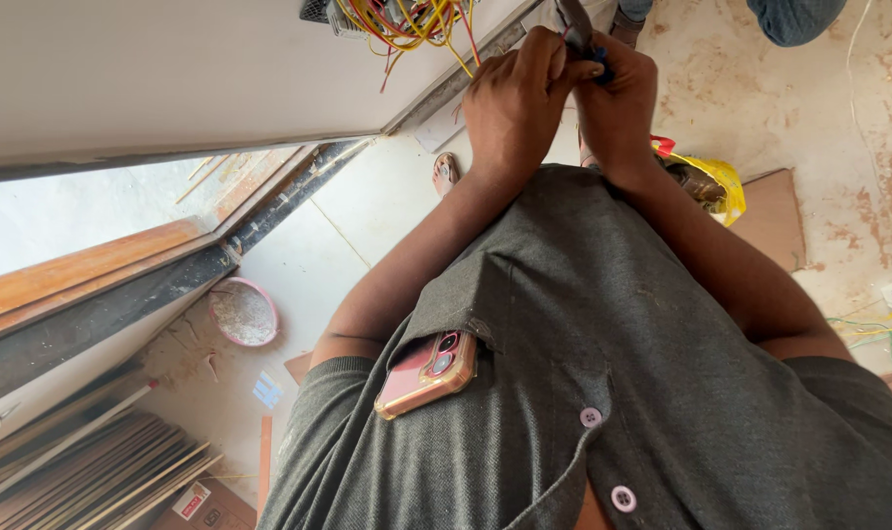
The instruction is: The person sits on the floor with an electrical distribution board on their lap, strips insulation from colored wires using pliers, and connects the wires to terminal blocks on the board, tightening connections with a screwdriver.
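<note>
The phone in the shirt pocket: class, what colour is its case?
Pink; the phone shows best in the head view, sticking out of the grey shirt pocket.

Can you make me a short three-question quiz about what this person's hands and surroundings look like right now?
1. True or false: the left hand and the right hand are held close together in front of the chest.
2. What sticks out of the grey shirt's chest pocket?
A. a pink phone
B. a screwdriver
C. a roll of tape
3. Fill in: the bundle of wires near the wall is mostly yellow and ____.

Key:
1. True; both hands grip a dark tool with a blue handle, fingers wrapped around it.
2. A, the pink phone.
3. Red.
</note>
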